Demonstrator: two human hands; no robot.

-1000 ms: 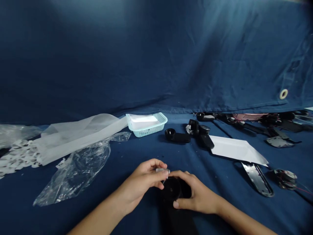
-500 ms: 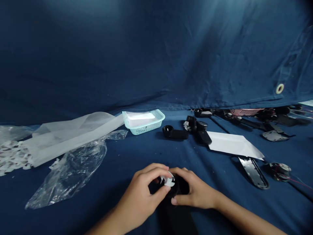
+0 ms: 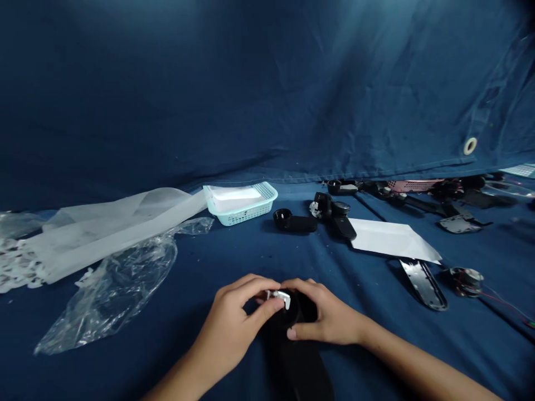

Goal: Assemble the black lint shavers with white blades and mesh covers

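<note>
Between thumb and fingers, my left hand (image 3: 234, 323) pinches a small white plastic piece (image 3: 284, 298) over the round opening of a black plastic housing. My right hand (image 3: 330, 314) is closed around the ring-shaped head of that black housing (image 3: 295, 356), whose long body stretches toward me. Whether the white piece touches the inside of the ring is hard to tell. Beyond my hands lies a similar black housing (image 3: 303, 224) with a round end. Beside it stands a black part assembly (image 3: 330, 209) with a white piece on its side.
A light-blue basket (image 3: 246, 216) holds white sheets. To the left are a milky plastic bag (image 3: 125, 223) of small white pieces and a clear plastic bag (image 3: 121, 295). White paper (image 3: 393, 240), a shell half (image 3: 424, 284), a wired motor (image 3: 467, 280) and a pink basket (image 3: 412, 185) lie to the right.
The white piece has turned in my left fingers, now showing a thin hooked edge. Both hands and the black housing sit slightly further left in view; the whole scene has shifted slightly too.
</note>
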